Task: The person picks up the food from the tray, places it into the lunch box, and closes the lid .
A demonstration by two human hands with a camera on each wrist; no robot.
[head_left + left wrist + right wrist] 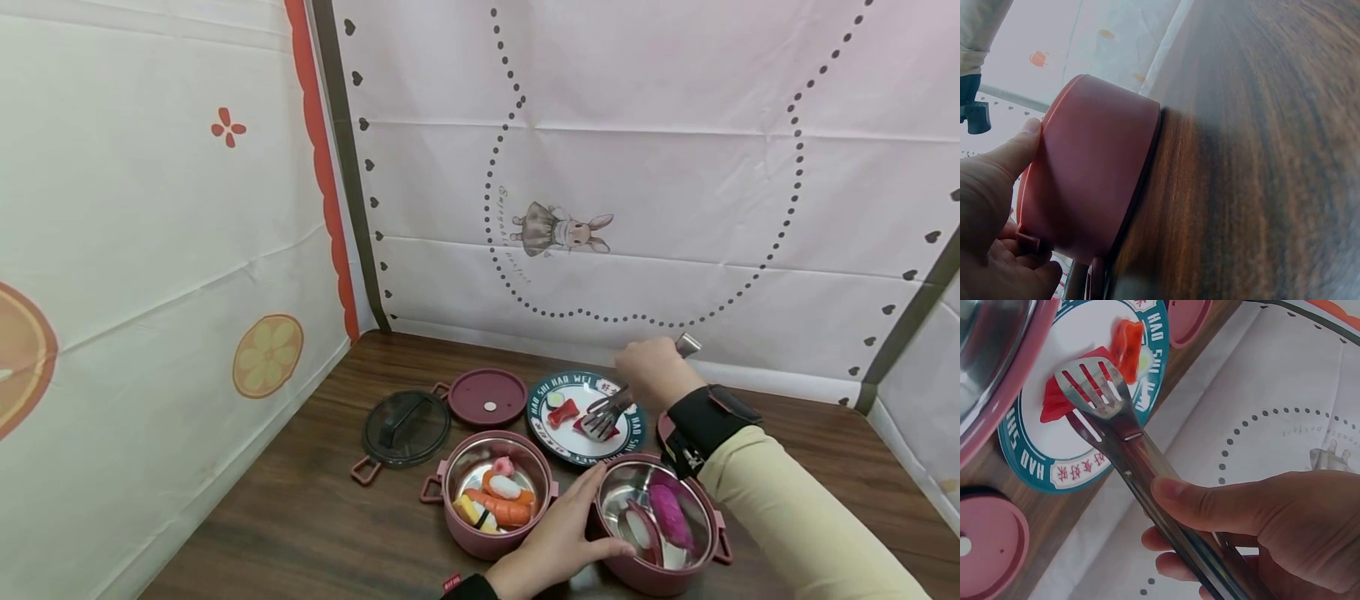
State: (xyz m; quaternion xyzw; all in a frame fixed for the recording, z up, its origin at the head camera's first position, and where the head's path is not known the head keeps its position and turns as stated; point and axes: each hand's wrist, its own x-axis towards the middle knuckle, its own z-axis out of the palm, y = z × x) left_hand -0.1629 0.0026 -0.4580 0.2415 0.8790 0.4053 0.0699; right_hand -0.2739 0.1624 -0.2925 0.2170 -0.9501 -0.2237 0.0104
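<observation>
Tongs (611, 408) sit in my right hand (651, 369), their slotted tips low over the round plate (553, 437) toward the counter's far edge, right at a red toy food piece (584, 426); another red piece (562, 412) lies left of it on the plate. From the head view, my left hand (558, 537) rests between two pink steel-lined containers at the near edge, thumb on the rim of the right container (662, 575), which holds a purple piece (670, 515). The left container (487, 542) is full of toy sushi (498, 500). A dark clear lid (406, 427) and a pink lid (486, 397) lie on the counter (300, 517) just beyond it.

At my left wrist, the hand (988, 231) cups the pink container wall (1088, 169), thumb along its upper rim and fingers (1029, 278) curled under its side, all on the dark wood counter (1260, 162).

At my right wrist, thumb and fingers (1210, 503) are wrapped round the tongs' (1141, 462) arms. The tips look nearly closed over the red piece (1054, 400) on the plate (1075, 472); whether they grip it, I cannot tell. The pink lid (988, 547) shows at the lower left.
</observation>
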